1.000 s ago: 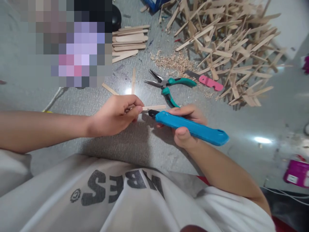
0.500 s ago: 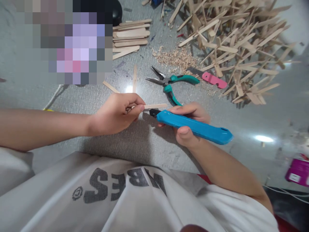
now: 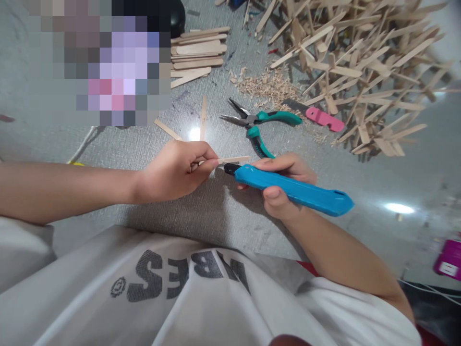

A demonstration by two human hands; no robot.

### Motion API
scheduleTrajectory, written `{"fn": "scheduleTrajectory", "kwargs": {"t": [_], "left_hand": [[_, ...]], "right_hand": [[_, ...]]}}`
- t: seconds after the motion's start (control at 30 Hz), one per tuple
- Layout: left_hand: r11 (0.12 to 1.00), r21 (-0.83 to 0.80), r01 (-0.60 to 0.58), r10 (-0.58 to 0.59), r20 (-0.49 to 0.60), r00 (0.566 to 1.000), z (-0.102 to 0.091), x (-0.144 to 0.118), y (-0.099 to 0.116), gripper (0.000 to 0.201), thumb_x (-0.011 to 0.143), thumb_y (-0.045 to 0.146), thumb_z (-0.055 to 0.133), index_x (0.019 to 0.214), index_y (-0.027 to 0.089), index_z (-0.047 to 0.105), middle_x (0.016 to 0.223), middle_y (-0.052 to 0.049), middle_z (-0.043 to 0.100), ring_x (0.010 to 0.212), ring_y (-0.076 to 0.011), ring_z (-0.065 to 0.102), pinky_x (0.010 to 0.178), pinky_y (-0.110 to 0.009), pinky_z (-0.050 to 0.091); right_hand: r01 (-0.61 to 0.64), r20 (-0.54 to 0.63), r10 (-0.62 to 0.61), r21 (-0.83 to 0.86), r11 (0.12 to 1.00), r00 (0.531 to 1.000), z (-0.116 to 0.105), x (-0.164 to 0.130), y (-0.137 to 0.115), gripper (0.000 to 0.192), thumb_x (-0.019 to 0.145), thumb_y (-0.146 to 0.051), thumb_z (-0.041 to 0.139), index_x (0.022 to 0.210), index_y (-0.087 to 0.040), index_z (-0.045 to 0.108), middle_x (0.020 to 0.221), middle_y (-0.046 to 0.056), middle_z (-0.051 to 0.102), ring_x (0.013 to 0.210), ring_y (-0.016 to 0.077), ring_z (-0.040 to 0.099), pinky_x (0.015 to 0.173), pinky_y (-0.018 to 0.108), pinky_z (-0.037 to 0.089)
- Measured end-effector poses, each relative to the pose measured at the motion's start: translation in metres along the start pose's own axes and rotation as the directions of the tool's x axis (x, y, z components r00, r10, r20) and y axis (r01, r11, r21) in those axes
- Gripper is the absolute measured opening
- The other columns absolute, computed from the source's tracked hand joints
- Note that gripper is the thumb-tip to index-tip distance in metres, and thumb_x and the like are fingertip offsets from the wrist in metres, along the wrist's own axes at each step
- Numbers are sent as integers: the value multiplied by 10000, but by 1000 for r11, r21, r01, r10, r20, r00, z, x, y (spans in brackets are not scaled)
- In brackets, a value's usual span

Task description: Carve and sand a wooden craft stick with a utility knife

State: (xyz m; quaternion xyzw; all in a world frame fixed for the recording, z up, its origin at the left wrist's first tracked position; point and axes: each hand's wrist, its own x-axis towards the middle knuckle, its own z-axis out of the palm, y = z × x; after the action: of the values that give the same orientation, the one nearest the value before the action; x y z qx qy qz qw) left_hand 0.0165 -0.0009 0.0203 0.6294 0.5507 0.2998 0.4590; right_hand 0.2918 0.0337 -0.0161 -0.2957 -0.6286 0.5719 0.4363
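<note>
Left hand (image 3: 173,170) pinches thin pale wooden stick (image 3: 232,159); right hand (image 3: 284,185) grips blue utility knife (image 3: 295,190).

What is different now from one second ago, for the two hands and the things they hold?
Almost nothing. The right hand and its blue knife slid slightly to the right in the picture, but the pliers and the stick pile shifted the same way, so the camera probably moved. The left hand still pinches the stick, with the knife tip beside it. Nothing was taken or released.
</note>
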Motion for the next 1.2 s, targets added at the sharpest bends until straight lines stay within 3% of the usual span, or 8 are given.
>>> {"fn": "scheduleTrajectory", "kwargs": {"t": [0.3, 0.47, 0.67, 0.87, 1.0, 1.2], "left_hand": [[987, 151, -52, 40, 76, 996, -2, -2, -1, 208, 1118, 230, 628, 911, 226, 646, 665, 38, 685, 570, -114, 559, 649, -288, 383], [982, 188, -24, 4, 107, 994, -3, -3, 3, 225, 1111, 208, 586, 894, 234, 638, 695, 24, 711, 593, -124, 582, 671, -293, 420], [980, 200, -2, -21, 112, 993, -3, -2, 3, 236, 1112, 224, 579, 883, 236, 633, 691, 18, 715, 586, -127, 585, 665, -299, 419], [979, 203, 8, -32, 112, 993, -3, -3, 4, 256, 1122, 227, 574, 876, 233, 647, 688, 13, 725, 589, -125, 594, 667, -298, 426], [980, 199, 5, -26, 105, 994, -3, -3, 3, 256, 1125, 236, 580, 878, 232, 647, 689, 15, 726, 594, -126, 606, 671, -295, 428], [981, 193, -5, -13, 94, 996, -2, -3, 2, 239, 1104, 235, 586, 874, 235, 648, 668, 20, 719, 578, -127, 596, 651, -289, 416]], "right_hand": [[-39, 21, 41, -82, 996, 999, -3, 1, 0, 195, 1049, -404, 961, 1227, -394, 882, 1029, -35, 946, 689, 209, 887, 586, 322, 751], [-109, -58, 100, -176, 978, 993, 0, 2, -4, 155, 1040, -472, 989, 1157, -420, 901, 958, -27, 934, 693, 224, 885, 609, 352, 755], [-112, -75, 96, -249, 962, 992, 1, 2, -6, 135, 1045, -490, 979, 1116, -399, 909, 933, -27, 927, 705, 204, 879, 622, 320, 725], [-182, -142, 137, -389, 903, 980, -1, 0, -6, 303, 1035, -669, 934, 1066, -368, 913, 952, -7, 924, 731, 227, 863, 630, 372, 710], [-135, -136, 83, -438, 889, 987, 0, 2, -9, 279, 1036, -655, 936, 1054, -377, 924, 978, -9, 932, 779, 229, 872, 671, 376, 717], [-113, -142, 62, -386, 916, 988, -1, 1, -5, 226, 1039, -624, 947, 1086, -404, 932, 983, -7, 927, 762, 239, 849, 638, 407, 694]]}}
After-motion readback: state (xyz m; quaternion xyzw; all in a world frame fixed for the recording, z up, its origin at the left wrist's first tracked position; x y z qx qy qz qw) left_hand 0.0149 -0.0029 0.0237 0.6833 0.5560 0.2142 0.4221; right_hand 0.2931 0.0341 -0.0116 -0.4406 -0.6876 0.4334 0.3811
